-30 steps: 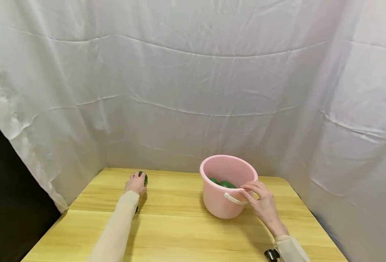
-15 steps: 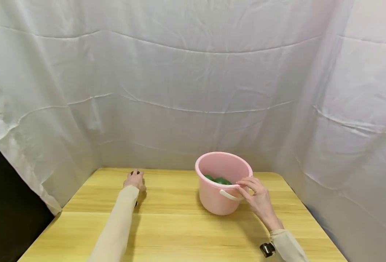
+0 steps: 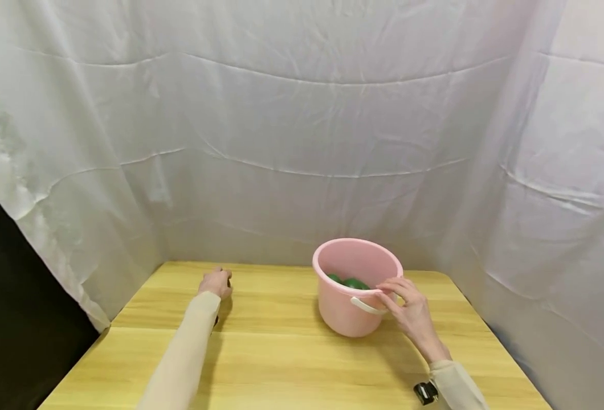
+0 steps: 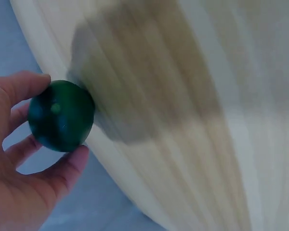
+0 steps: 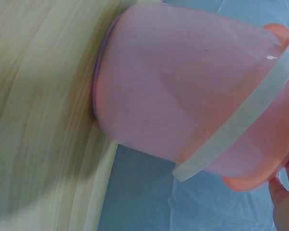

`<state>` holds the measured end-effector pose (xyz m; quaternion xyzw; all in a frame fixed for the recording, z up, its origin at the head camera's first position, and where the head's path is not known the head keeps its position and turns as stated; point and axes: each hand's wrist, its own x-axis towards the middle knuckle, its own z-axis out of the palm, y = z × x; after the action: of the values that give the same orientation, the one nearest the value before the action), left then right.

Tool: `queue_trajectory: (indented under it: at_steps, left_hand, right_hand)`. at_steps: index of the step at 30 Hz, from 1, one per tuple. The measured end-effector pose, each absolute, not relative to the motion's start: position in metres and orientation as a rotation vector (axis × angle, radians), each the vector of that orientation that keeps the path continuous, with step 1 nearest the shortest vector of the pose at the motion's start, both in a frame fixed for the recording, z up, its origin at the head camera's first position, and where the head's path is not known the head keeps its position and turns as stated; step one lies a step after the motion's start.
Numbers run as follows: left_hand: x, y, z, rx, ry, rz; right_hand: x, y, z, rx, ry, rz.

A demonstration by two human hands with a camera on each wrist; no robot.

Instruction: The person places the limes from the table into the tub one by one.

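Observation:
At the far left of the table, my left hand [image 3: 216, 283] grips a glossy, dark green, roundish fruit-like ball [image 4: 61, 115] with a small pale spot. Thumb and fingertips curl around its sides in the left wrist view; the head view hides nearly all of it behind the hand. I cannot tell whether it touches the tabletop. To the right stands a pink bucket [image 3: 345, 316] with a white handle [image 5: 241, 113], upright on the table. Several similar green balls [image 3: 354, 283] lie inside, partly hidden by its wall. My right hand [image 3: 412, 310] pinches the bucket's near right rim.
The light wooden table [image 3: 276, 364] ends at a back edge close behind the left hand and the bucket. Pale curtains [image 3: 302, 142] hang behind it and on both sides. A dark area [image 3: 15, 319] lies beyond the left curtain.
The left hand has turned over the green ball, which showed past the fingers earlier and is now nearly hidden in the head view. The right hand keeps its hold on the bucket rim.

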<state>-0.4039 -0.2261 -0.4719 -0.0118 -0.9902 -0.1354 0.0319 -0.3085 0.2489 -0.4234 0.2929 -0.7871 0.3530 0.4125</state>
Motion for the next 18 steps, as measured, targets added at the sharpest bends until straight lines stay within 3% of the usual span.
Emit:
queue_trajectory:
  at_steps: [18]
  left_hand:
    - [-0.389, -0.222, -0.483, -0.036, -3.031, -0.534]
  right_hand:
    - [-0.305, 0.249, -0.424, 0.728, -1.972, 0.891]
